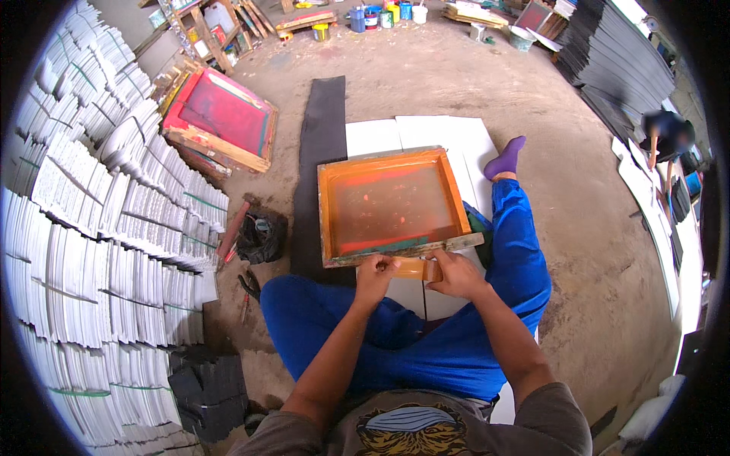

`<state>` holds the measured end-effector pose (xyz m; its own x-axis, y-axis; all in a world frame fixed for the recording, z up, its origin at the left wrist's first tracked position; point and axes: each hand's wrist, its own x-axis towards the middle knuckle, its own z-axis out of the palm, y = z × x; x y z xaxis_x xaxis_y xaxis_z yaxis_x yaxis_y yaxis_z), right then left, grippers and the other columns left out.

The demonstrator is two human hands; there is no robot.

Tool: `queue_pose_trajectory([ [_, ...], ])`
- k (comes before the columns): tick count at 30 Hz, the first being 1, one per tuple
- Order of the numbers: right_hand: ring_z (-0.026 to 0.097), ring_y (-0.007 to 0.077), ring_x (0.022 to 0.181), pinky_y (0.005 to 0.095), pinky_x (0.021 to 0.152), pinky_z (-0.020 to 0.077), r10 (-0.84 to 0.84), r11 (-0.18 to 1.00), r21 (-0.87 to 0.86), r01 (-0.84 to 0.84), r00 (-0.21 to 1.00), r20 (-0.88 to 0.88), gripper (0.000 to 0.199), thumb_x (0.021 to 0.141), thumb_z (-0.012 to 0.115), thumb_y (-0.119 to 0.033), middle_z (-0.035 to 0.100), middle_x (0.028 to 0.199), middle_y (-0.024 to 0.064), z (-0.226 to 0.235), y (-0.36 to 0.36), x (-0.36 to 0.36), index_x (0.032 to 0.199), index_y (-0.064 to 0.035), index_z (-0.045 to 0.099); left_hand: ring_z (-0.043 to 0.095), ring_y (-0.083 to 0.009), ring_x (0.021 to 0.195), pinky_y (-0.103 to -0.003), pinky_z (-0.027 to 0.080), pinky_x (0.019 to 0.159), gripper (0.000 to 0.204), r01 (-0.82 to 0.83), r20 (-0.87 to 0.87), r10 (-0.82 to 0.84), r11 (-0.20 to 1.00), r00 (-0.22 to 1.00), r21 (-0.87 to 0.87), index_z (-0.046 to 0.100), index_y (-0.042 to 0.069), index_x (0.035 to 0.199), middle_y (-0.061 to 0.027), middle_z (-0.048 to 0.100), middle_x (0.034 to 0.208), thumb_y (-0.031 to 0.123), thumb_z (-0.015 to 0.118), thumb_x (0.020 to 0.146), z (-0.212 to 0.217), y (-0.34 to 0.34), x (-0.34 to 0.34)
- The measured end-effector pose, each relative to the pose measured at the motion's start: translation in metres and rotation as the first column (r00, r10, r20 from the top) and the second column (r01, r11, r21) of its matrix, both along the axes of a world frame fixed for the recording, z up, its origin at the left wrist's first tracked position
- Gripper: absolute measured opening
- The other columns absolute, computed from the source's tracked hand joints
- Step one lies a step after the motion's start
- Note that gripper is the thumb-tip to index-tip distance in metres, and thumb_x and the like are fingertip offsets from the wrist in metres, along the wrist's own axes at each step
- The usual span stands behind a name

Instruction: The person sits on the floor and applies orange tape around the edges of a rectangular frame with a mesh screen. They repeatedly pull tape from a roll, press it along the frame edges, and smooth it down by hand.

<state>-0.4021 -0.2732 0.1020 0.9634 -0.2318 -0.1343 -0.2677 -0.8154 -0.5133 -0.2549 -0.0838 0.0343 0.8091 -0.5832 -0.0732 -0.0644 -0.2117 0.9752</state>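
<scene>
A strip of brown packing tape is stretched between my hands, just in front of the near edge of a wooden-framed printing screen. My left hand is closed in a pinch on the strip's left end. At the other end my right hand grips the tape; whether a roll sits under its fingers is hard to make out. Orange-brown tape seems to line the screen's frame, and its mesh carries red-orange smears. The screen lies on white sheets between my legs.
Tall stacks of white sheets line the left. A red-stained screen leans beyond them. A black bag and pliers lie by my left knee. Paint pots stand far back. Another person is at the right.
</scene>
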Motion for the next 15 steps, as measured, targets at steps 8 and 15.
queue_pose_trajectory([
  [8, 0.063, 0.0411, 0.108, 0.0501, 0.095, 0.0521, 0.114, 0.991, -0.096, -0.095, 0.97, 0.217, 0.056, 0.072, 0.08, -0.025, 0.065, 0.113, 0.0197, -0.026, 0.0, -0.004, 0.124, -0.0106, 0.061, 0.062, -0.0147, 0.073, -0.03, 0.051, 0.064, 0.033, -0.105, -0.334, 0.095, 0.994, 0.938, -0.012, 0.066, -0.004, 0.102, -0.0081, 0.067, 0.08, 0.014, 0.085, 0.08, -0.011, 0.008, -0.004],
  [15, 0.063, 0.0382, 0.106, 0.0472, 0.095, 0.0522, 0.153, 0.981, -0.16, -0.113, 0.953, 0.261, 0.055, 0.072, 0.079, -0.023, 0.065, 0.108, 0.015, -0.022, -0.005, -0.002, 0.124, -0.0132, 0.065, 0.063, -0.0143, 0.07, -0.029, 0.053, 0.064, 0.04, 0.078, -0.532, -0.04, 0.996, 0.846, 0.05, 0.072, -0.007, 0.105, -0.0095, 0.071, 0.085, 0.018, 0.089, 0.078, -0.033, 0.013, 0.01],
])
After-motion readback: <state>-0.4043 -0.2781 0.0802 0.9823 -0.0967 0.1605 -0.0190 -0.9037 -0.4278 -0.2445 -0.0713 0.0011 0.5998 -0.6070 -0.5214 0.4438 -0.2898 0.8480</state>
